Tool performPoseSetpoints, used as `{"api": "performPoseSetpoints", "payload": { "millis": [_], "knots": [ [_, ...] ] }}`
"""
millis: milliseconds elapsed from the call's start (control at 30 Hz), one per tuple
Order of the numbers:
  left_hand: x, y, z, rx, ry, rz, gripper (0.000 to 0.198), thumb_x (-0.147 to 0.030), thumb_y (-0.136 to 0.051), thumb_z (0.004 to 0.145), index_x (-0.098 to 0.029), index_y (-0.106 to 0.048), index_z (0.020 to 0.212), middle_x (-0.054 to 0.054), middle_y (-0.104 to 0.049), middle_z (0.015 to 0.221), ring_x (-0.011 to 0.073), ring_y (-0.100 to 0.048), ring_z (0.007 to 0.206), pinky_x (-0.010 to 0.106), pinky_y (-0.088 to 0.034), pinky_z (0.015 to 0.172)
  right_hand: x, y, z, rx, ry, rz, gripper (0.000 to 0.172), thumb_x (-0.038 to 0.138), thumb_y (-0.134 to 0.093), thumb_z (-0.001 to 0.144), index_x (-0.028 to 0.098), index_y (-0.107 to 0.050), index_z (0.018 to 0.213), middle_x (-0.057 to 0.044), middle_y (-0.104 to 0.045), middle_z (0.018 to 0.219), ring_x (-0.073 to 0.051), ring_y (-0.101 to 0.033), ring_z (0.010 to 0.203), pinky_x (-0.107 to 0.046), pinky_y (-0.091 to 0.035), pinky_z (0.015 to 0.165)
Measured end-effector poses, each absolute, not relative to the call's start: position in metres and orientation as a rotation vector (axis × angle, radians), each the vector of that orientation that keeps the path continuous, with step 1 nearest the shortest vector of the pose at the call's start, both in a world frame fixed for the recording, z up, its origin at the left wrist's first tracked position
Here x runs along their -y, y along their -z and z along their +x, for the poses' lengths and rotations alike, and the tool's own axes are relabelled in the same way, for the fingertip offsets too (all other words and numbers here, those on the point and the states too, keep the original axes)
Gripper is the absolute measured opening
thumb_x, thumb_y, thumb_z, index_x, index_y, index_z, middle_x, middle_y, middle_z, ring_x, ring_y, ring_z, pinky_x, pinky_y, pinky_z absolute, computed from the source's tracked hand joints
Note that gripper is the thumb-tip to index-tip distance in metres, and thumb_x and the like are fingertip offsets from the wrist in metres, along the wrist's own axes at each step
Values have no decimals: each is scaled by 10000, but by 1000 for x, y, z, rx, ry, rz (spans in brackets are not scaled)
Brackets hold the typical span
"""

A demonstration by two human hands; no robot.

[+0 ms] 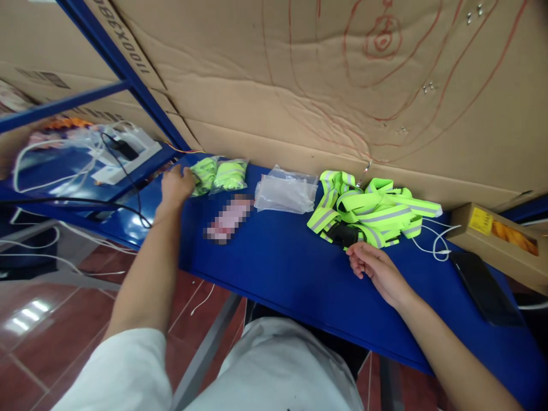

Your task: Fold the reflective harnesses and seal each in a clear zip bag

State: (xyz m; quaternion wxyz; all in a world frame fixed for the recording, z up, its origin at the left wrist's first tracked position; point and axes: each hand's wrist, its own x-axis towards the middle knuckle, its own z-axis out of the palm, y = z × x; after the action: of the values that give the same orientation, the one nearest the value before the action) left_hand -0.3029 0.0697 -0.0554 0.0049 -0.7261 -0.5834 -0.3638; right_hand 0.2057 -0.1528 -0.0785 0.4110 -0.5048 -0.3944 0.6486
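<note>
My left hand (176,185) is at the far left of the blue table, its fingers closed at the edge of a clear bag of yellow-green webbing (204,174); part of its grip is hidden. Right beside that bag lies a second bag of webbing (231,174). My right hand (373,267) has curled fingers, with the thumb and fingertips at a black plastic buckle (342,234). The buckle belongs to a loose heap of yellow-green reflective straps (377,208) with grey stripes. Between the two groups lies a stack of clear plastic bags (286,190).
A blurred pink item (230,219) lies on the blue table (274,257). Toward the right are a white cable (435,242), a black phone (486,288) and a cardboard box (500,240). Cardboard (240,85) walls the back. A power strip (128,157) with cables sits left, beyond a blue frame post.
</note>
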Motion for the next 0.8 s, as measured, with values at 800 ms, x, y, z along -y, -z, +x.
{"api": "performPoseSetpoints", "payload": {
  "millis": [800],
  "knots": [
    [47, 66, -159, 1500, 816, -2566, 742, -551, -573, 1013, -207, -365, 1637, 187, -413, 1656, 353, -416, 1528, 530, -368, 1238, 149, 81, 203, 1166, -1556, -1373, 500, 658, -756, 834, 175, -708, 954, -7, -582, 749, -116, -530, 644, -243, -418, 526]
  ]
}}
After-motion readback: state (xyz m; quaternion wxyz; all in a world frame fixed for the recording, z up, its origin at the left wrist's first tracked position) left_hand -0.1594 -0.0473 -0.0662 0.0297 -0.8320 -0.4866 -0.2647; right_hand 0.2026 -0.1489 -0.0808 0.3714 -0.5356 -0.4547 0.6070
